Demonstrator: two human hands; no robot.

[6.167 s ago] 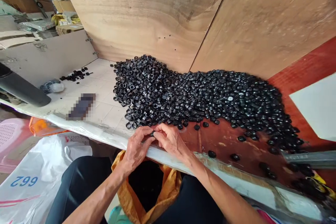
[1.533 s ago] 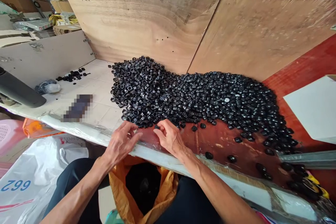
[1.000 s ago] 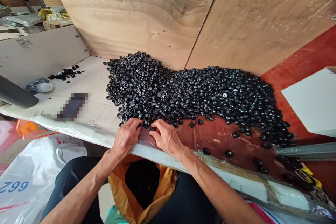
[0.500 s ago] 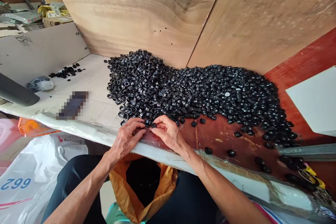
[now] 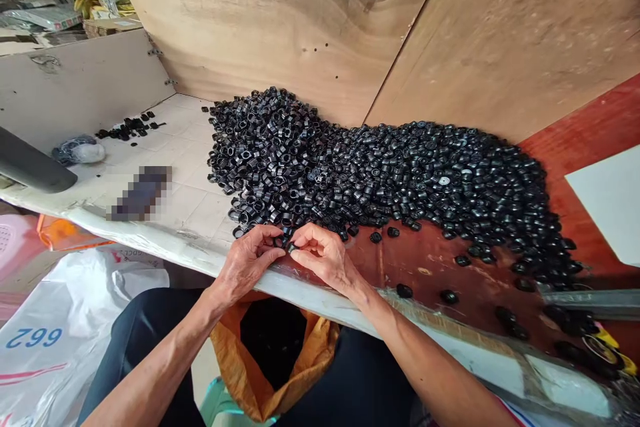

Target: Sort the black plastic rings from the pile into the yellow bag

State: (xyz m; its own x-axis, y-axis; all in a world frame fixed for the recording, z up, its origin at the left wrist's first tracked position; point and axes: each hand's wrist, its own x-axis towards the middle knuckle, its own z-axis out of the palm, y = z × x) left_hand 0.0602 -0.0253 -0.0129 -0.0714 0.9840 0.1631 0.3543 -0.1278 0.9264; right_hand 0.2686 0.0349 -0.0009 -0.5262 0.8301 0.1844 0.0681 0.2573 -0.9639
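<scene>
A broad heap of small black plastic rings (image 5: 380, 180) covers the board in front of me. At its near edge, my right hand (image 5: 323, 257) pinches a small black ring (image 5: 291, 247) between thumb and forefinger. My left hand (image 5: 247, 261) lies curled just beside that ring, its fingertips against the heap's edge. I cannot tell whether the left fingers also grip the ring. Several loose rings lie scattered on the red-brown board (image 5: 425, 267) to the right of my hands.
Plywood boards (image 5: 280, 27) stand behind the heap. On the tiled white surface (image 5: 185, 213) at left lie a small group of black pieces (image 5: 130, 127) and a blurred dark object (image 5: 143, 193). An orange bag (image 5: 275, 353) sits open below the board's edge, by my lap.
My hands have come together at the heap's near edge, and the right one now pinches a ring. The view has tilted slightly downward.
</scene>
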